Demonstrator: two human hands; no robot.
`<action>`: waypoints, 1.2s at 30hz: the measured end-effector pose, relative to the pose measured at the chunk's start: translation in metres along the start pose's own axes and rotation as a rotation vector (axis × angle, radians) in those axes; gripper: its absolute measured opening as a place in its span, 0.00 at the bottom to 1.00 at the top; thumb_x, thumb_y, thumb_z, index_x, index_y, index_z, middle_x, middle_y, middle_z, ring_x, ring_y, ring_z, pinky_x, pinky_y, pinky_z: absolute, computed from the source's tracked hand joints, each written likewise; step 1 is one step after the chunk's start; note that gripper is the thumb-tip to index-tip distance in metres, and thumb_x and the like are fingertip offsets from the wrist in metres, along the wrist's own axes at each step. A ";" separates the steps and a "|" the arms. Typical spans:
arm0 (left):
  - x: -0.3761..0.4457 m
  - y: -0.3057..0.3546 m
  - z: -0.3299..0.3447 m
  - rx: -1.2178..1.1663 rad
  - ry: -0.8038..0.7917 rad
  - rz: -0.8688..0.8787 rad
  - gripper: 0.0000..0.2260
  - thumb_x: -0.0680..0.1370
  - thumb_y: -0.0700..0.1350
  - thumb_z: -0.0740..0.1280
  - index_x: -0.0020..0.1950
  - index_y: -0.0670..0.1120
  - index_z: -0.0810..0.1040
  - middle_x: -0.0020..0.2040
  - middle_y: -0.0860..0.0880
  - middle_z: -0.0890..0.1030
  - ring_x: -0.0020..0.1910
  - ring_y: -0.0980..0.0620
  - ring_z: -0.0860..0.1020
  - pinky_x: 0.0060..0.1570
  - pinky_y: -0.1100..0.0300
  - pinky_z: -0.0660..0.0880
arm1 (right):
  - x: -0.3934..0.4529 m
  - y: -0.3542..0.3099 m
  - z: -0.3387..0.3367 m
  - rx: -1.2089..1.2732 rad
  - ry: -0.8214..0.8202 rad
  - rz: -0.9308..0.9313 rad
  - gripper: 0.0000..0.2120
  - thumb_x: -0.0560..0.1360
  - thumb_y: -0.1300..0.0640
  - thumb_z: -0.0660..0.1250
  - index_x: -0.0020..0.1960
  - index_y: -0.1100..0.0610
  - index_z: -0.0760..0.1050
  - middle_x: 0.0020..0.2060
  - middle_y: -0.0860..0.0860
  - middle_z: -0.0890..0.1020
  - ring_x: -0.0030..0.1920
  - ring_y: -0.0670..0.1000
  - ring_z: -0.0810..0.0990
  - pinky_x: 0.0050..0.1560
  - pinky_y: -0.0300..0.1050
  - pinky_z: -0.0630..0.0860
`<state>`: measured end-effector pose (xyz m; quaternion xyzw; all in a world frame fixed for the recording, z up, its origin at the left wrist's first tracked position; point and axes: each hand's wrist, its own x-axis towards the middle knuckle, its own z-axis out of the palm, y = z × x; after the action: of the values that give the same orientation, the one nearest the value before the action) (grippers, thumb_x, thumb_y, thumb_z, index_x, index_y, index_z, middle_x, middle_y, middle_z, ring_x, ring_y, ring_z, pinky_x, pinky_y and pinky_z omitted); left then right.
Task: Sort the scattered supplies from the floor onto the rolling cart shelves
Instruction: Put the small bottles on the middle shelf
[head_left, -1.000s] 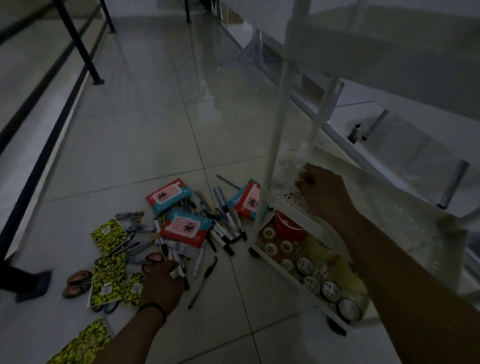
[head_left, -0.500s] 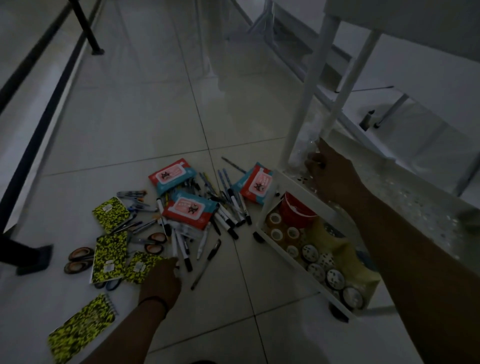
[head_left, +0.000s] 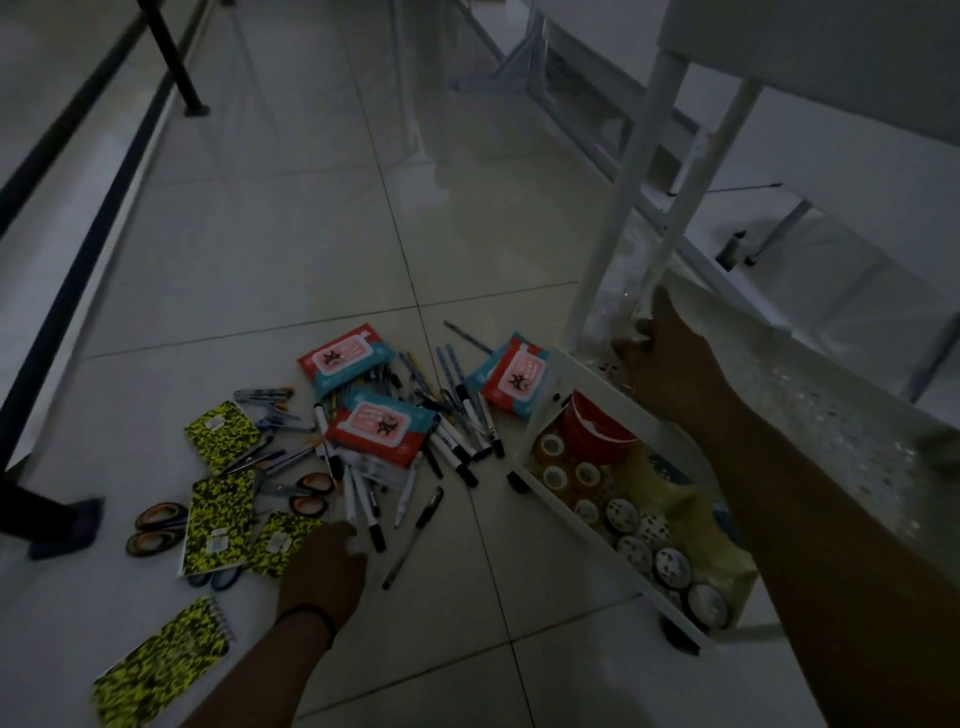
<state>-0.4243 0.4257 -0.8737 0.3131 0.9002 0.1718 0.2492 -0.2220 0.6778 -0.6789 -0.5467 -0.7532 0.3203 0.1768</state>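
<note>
The left hand (head_left: 324, 569) is lowered onto the pen pile (head_left: 415, 457) on the glossy tiled floor (head_left: 291, 239), probably to scoop slim plastic markers (grip can't be told). The right hand (head_left: 667, 364) is at the cart's (head_left: 613, 218) middle shelf, hold unclear; bottom shelf holds tape rolls (head_left: 623, 514).

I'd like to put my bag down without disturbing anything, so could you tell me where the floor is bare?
Bare tile lies beyond the wipe packs, toward the black railing post, and in front between the left hand and the cart's bottom shelf. It is crowded around the pens and notebooks.
</note>
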 end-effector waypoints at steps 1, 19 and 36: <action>-0.002 0.004 -0.003 -0.023 0.007 0.003 0.16 0.78 0.43 0.64 0.66 0.43 0.72 0.66 0.42 0.73 0.64 0.44 0.72 0.61 0.55 0.68 | -0.005 -0.002 -0.001 -0.002 0.080 0.028 0.30 0.79 0.56 0.59 0.77 0.51 0.48 0.68 0.56 0.71 0.61 0.56 0.75 0.57 0.47 0.74; -0.016 0.066 -0.051 -0.600 -0.055 0.241 0.04 0.76 0.50 0.67 0.48 0.52 0.79 0.44 0.55 0.80 0.41 0.61 0.77 0.44 0.65 0.75 | -0.108 0.037 0.196 -0.064 -0.424 -0.167 0.28 0.75 0.41 0.62 0.73 0.47 0.61 0.64 0.43 0.71 0.66 0.45 0.69 0.67 0.40 0.63; 0.135 0.031 0.028 -0.649 -0.035 -0.513 0.20 0.70 0.57 0.72 0.42 0.39 0.75 0.38 0.39 0.80 0.37 0.42 0.80 0.38 0.50 0.80 | -0.086 0.050 0.189 0.124 -0.429 -0.014 0.27 0.75 0.56 0.67 0.57 0.33 0.55 0.53 0.27 0.60 0.54 0.31 0.65 0.51 0.18 0.61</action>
<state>-0.4856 0.5411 -0.9282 -0.0134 0.8437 0.3736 0.3852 -0.2736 0.5525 -0.8437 -0.4487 -0.7562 0.4737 0.0480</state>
